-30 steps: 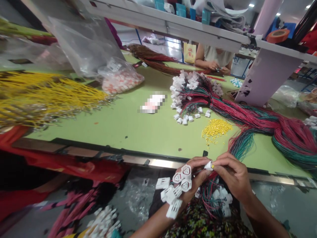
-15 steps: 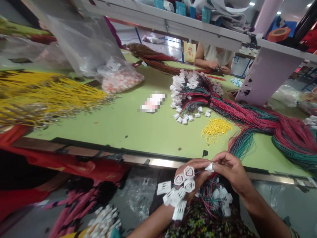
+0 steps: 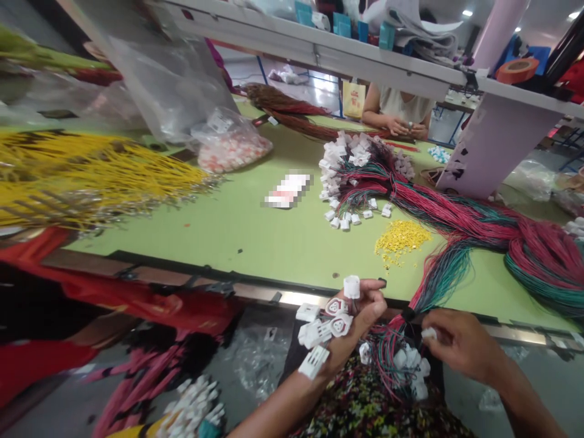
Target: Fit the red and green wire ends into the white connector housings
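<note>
Fingers (image 3: 374,308) of both my hands curl around small work just off the edge of the green workbench (image 3: 255,243). A big hank of red and green wires (image 3: 538,261) runs across the bench and drops over its edge toward the flower-print cloth (image 3: 369,395) on my lap. Well off to the left lies a yellow wire bundle (image 3: 104,176), and a heap of small yellow pieces (image 3: 401,240) sits on the bench near the hank. My left hand (image 3: 351,331) sits just below the bench edge, its fingers bent and partly closed, with white connector housings (image 3: 319,333) fanned across it and one more standing up at its fingertips. My right hand (image 3: 460,347) lies a little apart, thumb and forefinger pinched on a small white plastic piece (image 3: 429,333). As I judge it, the work in hand centres on those housings and that piece, and the next move calls for a steady pinch.
</note>
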Motion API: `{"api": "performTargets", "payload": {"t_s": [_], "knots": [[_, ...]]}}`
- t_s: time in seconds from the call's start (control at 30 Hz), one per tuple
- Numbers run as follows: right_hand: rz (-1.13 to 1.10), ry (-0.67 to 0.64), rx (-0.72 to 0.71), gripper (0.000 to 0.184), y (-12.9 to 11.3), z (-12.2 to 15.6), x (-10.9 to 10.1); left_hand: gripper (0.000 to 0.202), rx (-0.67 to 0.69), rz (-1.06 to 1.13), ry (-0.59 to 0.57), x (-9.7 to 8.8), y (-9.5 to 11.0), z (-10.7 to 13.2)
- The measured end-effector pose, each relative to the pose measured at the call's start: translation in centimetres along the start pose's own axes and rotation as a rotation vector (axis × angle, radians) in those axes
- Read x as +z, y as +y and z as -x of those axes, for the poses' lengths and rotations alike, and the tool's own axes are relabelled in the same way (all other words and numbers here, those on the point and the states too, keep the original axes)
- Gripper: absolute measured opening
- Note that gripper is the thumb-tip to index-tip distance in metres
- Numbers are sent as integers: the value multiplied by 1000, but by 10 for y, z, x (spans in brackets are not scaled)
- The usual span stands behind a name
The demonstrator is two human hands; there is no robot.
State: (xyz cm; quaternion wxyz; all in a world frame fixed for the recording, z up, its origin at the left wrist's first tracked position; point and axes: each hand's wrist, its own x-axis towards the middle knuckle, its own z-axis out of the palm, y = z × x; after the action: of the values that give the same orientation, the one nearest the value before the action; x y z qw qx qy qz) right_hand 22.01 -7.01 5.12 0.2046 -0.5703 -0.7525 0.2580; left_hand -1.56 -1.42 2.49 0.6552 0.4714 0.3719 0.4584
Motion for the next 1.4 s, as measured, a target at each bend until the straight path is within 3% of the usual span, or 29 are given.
{"api": "performTargets", "payload": {"t_s": [0.1, 0.23, 0.3, 0.33, 0.4, 0.53, 0.6, 0.7, 0.8, 0.87, 0.97, 1.07, 1.2, 1.4], "knots": [[38, -57, -11, 5, 7, 7, 1, 34, -14, -168, 21, 5, 1, -1], [-223, 294, -32, 17, -18, -9, 8, 25, 25, -515, 33, 8, -8, -8], [-367, 432, -100, 23, -36, -24, 10, 18, 55, -586, -49, 7, -11, -10], [-409, 437, -133, 26, -44, -31, 11, 17, 69, -584, -100, 6, -11, -11], [-471, 398, -196, 21, -52, -42, 12, 18, 101, -557, -168, 4, -8, -9], [-578, 327, -231, 17, -43, -50, 14, 25, 147, -410, -146, 2, -1, -2], [-585, 299, -252, 20, -33, -48, 14, 42, 93, -190, -167, 1, 0, 1], [-557, 238, -356, 22, -26, -39, 16, 37, -89, 42, -219, -2, 1, 3], [-553, 192, -421, 21, -24, -34, 18, 31, -201, 51, -279, -5, 2, 2], [-558, 144, -421, 18, -20, -36, 16, 30, -195, 39, -289, -4, 1, 0], [-434, 194, -294, 7, -2, -48, 7, 30, -131, 47, -205, -1, -3, -1], [-15, 382, -81, 13, 22, -66, -3, 27, -146, 49, -106, 2, -6, -2], [386, 267, 17, 14, 41, -84, -5, 28, -187, 55, -35, 2, -5, -2], [398, 191, 37, 16, 46, -99, -2, 31, -179, 54, -3, 5, -1, -1]]}}
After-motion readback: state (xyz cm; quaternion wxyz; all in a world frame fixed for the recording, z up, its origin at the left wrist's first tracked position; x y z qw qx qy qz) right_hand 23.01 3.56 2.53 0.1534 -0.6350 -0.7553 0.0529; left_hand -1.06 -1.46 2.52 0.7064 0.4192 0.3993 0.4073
